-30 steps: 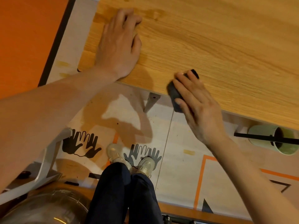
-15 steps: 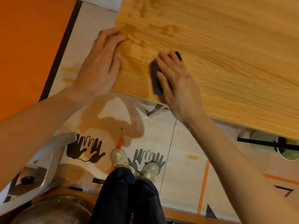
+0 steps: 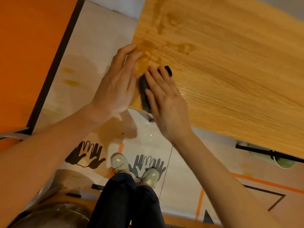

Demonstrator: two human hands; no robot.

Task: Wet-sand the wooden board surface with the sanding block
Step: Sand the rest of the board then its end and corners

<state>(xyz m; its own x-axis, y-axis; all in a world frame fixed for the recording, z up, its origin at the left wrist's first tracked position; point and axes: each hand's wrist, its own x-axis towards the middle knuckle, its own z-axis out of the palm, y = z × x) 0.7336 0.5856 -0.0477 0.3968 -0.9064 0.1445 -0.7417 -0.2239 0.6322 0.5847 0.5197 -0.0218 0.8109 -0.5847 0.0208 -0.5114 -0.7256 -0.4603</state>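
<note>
While the flat-fingered left hand [image 3: 115, 86] steadies the wooden board [image 3: 230, 63] corner at frame centre, the right hand [image 3: 164, 99] presses the sanding block [image 3: 144, 94], its long axis pointing up-frame, unsanded surface stretching rightward.

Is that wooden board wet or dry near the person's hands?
Wet. The board has dark damp patches by the left hand and a glossy sheen beside the right hand, which presses the sanding block.
</note>
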